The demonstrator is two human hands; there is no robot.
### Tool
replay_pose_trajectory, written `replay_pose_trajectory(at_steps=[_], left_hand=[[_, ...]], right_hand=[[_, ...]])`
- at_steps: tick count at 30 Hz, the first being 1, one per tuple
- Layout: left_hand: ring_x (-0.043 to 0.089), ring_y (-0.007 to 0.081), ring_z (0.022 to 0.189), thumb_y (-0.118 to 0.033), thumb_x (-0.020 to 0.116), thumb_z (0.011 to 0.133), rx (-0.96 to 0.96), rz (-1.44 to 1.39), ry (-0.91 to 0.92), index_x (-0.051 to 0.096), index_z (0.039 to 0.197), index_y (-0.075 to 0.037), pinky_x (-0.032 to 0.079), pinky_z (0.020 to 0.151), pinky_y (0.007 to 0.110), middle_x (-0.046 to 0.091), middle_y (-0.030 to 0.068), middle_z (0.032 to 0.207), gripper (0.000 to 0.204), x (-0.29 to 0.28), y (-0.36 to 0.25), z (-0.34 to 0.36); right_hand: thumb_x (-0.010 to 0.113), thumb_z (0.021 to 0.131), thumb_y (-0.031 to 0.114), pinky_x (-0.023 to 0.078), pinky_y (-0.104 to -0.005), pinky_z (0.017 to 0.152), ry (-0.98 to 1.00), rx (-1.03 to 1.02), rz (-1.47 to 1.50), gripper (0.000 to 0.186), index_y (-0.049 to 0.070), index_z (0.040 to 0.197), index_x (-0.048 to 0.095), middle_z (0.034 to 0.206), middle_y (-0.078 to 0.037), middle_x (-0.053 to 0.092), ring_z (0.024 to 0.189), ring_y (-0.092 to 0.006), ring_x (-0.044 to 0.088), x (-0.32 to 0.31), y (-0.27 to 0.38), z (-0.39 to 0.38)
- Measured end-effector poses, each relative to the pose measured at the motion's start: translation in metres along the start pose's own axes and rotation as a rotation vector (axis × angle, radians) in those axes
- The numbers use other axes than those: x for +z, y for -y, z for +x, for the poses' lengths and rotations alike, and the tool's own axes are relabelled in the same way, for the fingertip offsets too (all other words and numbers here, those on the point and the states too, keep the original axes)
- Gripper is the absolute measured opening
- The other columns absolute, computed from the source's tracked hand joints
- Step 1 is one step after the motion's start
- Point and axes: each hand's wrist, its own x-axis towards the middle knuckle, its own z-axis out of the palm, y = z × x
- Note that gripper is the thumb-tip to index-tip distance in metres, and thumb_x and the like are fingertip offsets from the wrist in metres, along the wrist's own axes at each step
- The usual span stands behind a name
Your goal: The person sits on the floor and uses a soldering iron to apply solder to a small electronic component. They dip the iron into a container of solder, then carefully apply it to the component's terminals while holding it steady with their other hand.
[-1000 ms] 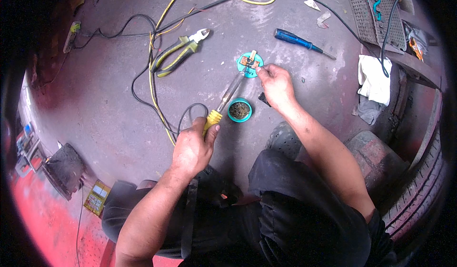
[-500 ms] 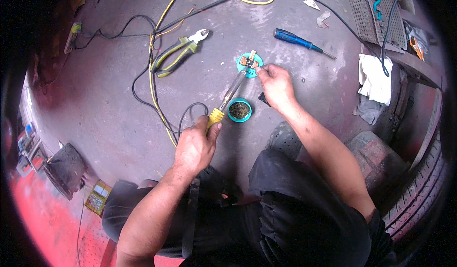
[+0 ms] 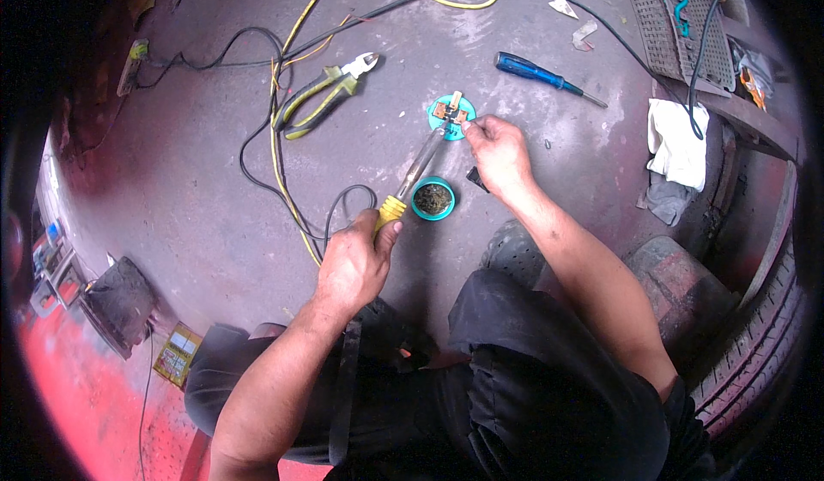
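Note:
My left hand [image 3: 356, 258] is wrapped around the yellow handle of a soldering iron [image 3: 421, 165]. The iron slants up and away, and its tip meets a small copper-coloured circuit board [image 3: 451, 110]. That board lies on a round teal lid [image 3: 451, 134] on the floor. At the lid's right edge, the fingers of my right hand [image 3: 498, 151] are pinched together beside the board; what lies between the fingertips is too small to make out. Just right of the iron's handle stands a round teal tin [image 3: 433, 199] with dark, crusty stuff inside.
Green-handled cutting pliers [image 3: 322, 99] lie to the left, near tangled black and yellow cables [image 3: 276, 112]. A blue screwdriver [image 3: 532, 71] rests at the upper right. A small black piece [image 3: 476, 178] sits under my right wrist. Farther right are a white cloth [image 3: 676, 142] and a tyre [image 3: 755, 344].

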Motion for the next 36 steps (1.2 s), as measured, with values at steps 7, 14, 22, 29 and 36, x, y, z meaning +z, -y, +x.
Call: replay_pose_trajectory(at_steps=[7, 14, 22, 29, 36], left_hand=[[0.064, 0.0514, 0.083, -0.034, 0.058, 0.102, 0.015, -0.004, -0.014, 0.057, 0.100, 0.003, 0.048, 0.069, 0.055, 0.063, 0.0306, 0.078, 0.037, 0.003, 0.005, 0.001], [0.063, 0.0515, 0.081, -0.035, 0.058, 0.102, 0.028, -0.013, -0.014, 0.056, 0.099, 0.003, 0.048, 0.068, 0.055, 0.061, 0.0304, 0.077, 0.038, 0.003, 0.009, 0.002], [0.063, 0.0518, 0.082, -0.036, 0.058, 0.102, 0.018, -0.012, -0.006, 0.055, 0.098, 0.003, 0.048, 0.069, 0.054, 0.061, 0.0305, 0.077, 0.039, 0.000, 0.008, 0.001], [0.062, 0.0518, 0.081, -0.035, 0.060, 0.102, 0.009, -0.008, -0.020, 0.056, 0.095, 0.003, 0.047, 0.068, 0.053, 0.061, 0.0299, 0.077, 0.039, -0.001, 0.009, 0.000], [0.063, 0.0484, 0.076, -0.036, 0.061, 0.101, -0.003, -0.019, -0.031, 0.058, 0.097, 0.003, 0.047, 0.067, 0.051, 0.061, 0.0276, 0.074, 0.039, -0.002, 0.012, 0.000]], right_hand=[[0.063, 0.097, 0.025, 0.048, -0.0391, 0.062, -0.003, -0.026, 0.030, 0.029, -0.003, 0.096, 0.069, 0.071, -0.014, 0.067, 0.062, -0.0204, 0.063, 0.002, -0.010, 0.003], [0.064, 0.096, 0.026, 0.049, -0.0404, 0.065, -0.077, -0.092, -0.005, 0.027, -0.001, 0.096, 0.069, 0.074, -0.015, 0.068, 0.066, -0.0236, 0.065, 0.007, -0.007, -0.007], [0.063, 0.097, 0.027, 0.050, -0.0402, 0.066, -0.082, -0.016, -0.022, 0.026, 0.002, 0.099, 0.070, 0.076, -0.013, 0.070, 0.069, -0.0242, 0.067, 0.011, -0.005, -0.009], [0.064, 0.096, 0.027, 0.050, -0.0401, 0.066, -0.107, -0.034, 0.005, 0.025, 0.003, 0.099, 0.071, 0.075, -0.013, 0.069, 0.068, -0.0245, 0.066, 0.014, -0.009, -0.010], [0.064, 0.096, 0.027, 0.048, -0.0397, 0.064, -0.110, -0.026, 0.045, 0.025, 0.003, 0.099, 0.071, 0.070, -0.012, 0.067, 0.063, -0.0225, 0.063, 0.014, -0.011, -0.010]])
